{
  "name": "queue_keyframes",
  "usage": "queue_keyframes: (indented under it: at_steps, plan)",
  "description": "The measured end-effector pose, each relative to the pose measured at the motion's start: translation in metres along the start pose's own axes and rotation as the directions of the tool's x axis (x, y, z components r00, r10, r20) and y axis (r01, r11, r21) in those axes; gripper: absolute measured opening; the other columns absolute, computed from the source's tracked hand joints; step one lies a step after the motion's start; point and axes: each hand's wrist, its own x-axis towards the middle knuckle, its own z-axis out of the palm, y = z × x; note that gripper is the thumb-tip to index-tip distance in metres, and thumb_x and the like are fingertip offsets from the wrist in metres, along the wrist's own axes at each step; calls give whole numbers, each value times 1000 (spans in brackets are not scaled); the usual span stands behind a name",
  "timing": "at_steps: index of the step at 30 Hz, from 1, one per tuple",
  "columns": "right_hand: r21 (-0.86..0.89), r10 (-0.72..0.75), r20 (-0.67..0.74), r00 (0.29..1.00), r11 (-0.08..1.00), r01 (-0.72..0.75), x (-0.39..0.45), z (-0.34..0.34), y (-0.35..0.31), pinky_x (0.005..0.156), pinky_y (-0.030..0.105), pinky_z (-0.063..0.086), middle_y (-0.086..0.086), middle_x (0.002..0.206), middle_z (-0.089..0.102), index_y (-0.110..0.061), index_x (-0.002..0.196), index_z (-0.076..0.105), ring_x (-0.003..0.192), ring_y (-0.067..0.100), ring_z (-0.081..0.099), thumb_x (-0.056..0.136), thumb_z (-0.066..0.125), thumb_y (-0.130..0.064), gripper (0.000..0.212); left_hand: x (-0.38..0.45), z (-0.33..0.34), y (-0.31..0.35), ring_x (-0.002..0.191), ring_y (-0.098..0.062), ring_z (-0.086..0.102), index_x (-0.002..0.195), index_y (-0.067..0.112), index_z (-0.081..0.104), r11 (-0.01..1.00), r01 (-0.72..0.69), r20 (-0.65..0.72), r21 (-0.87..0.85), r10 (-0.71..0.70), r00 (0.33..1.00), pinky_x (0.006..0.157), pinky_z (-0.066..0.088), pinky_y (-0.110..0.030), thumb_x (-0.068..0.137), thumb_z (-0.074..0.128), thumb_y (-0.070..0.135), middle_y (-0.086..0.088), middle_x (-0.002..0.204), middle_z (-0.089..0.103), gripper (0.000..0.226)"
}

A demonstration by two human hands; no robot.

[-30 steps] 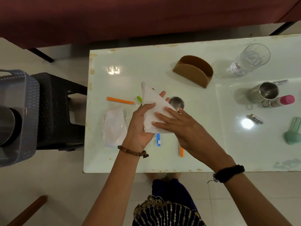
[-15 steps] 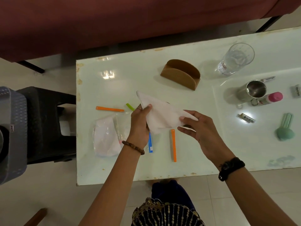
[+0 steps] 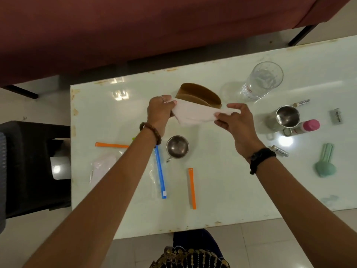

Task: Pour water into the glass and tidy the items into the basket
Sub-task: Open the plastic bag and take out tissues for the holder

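Both my hands hold a folded white paper napkin [image 3: 194,114] stretched between them, just in front of the brown napkin holder [image 3: 201,93]. My left hand [image 3: 159,111] pinches its left end and my right hand [image 3: 234,118] pinches its right end. A clear glass [image 3: 260,81] with some water in it stands at the back right. A steel mug [image 3: 285,118] stands right of my right hand. A small steel cup [image 3: 177,147] sits near my left forearm. Only a sliver of the grey basket [image 3: 2,180] shows at the left edge.
On the white table [image 3: 222,190] lie two orange clips [image 3: 191,187], a blue clip [image 3: 160,173], a clear plastic bag [image 3: 104,167], a pink-capped bottle [image 3: 306,127], a green item [image 3: 325,164] and small tubes. A black stool [image 3: 34,167] stands left; a maroon sofa [image 3: 135,26] lies beyond.
Both hands carried the napkin away from the near middle of the table to just in front of the brown holder, stretching it out. The small steel cup is uncovered now.
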Motion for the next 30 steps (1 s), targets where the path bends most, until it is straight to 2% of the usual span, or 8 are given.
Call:
queue_keyframes:
  at_steps: [4, 7, 13, 17, 21, 24, 26, 30]
  plan:
    - [69, 4, -67, 998, 998, 1, 30, 1, -7, 66, 21, 58, 15, 99, 47, -9, 107, 41, 69, 18, 63, 86, 53, 9, 31, 25, 18, 20, 113, -28, 53, 131, -5, 41, 992, 120, 126, 29, -123, 984, 87, 50, -30, 88, 54, -2, -18, 137, 45, 45]
    - [54, -12, -95, 995, 998, 18, 45, 3, -4, 64, 20, 57, 9, 94, 49, -8, 113, 42, 69, 17, 63, 88, 47, 9, 31, 37, 29, 26, 121, -32, 48, 135, -4, 36, 985, 162, 171, 56, -169, 971, 84, 51, -31, 87, 54, -4, -16, 143, 38, 51]
    - [209, 84, -79, 993, 976, -65, 57, 6, -3, 65, 19, 56, 12, 91, 56, -9, 110, 41, 62, 16, 63, 87, 49, 10, 31, 52, 39, 43, 100, -24, 53, 123, -4, 49, 978, 208, 124, 10, -207, 970, 59, 54, -18, 86, 57, -1, -18, 131, 47, 38]
    - [345, 107, -42, 993, 934, -86, 57, 3, -7, 64, 18, 57, 10, 86, 57, -9, 109, 42, 54, 11, 66, 87, 49, 10, 30, 57, 35, 52, 94, -22, 55, 123, -7, 47, 979, 178, 141, -104, -163, 977, 54, 54, -17, 86, 56, -4, -18, 134, 43, 38]
    - [337, 117, -63, 991, 937, -89, 61, 6, -2, 67, 18, 57, 9, 88, 56, -10, 109, 42, 58, 13, 65, 88, 49, 8, 29, 65, 45, 55, 116, -31, 51, 135, -6, 37, 984, 171, 151, -46, -163, 975, 52, 53, -16, 87, 54, -7, -19, 144, 35, 51]
    - [295, 146, -91, 985, 949, -113, 66, 8, 8, 69, 20, 55, 9, 89, 57, -10, 111, 41, 60, 15, 63, 88, 47, 8, 30, 75, 55, 48, 120, -31, 48, 137, 0, 36, 982, 170, 154, 87, -182, 971, 62, 54, -19, 88, 53, -5, -17, 144, 35, 52]
    - [250, 163, -96, 982, 959, -134, 70, 8, 15, 72, 21, 55, 12, 92, 58, -10, 115, 39, 61, 15, 63, 88, 46, 8, 32, 80, 58, 41, 111, -27, 52, 139, 6, 35, 974, 154, 152, 164, -180, 972, 64, 55, -21, 89, 53, -3, -14, 144, 36, 54]
    - [164, 169, -80, 982, 974, -154, 76, 5, 24, 74, 23, 55, 19, 99, 61, -11, 113, 36, 61, 14, 62, 89, 48, 6, 32, 82, 57, 28, 73, -12, 56, 142, 18, 29, 977, 38, 157, 209, -72, 985, 42, 47, -10, 89, 55, 5, -8, 148, 33, 61]
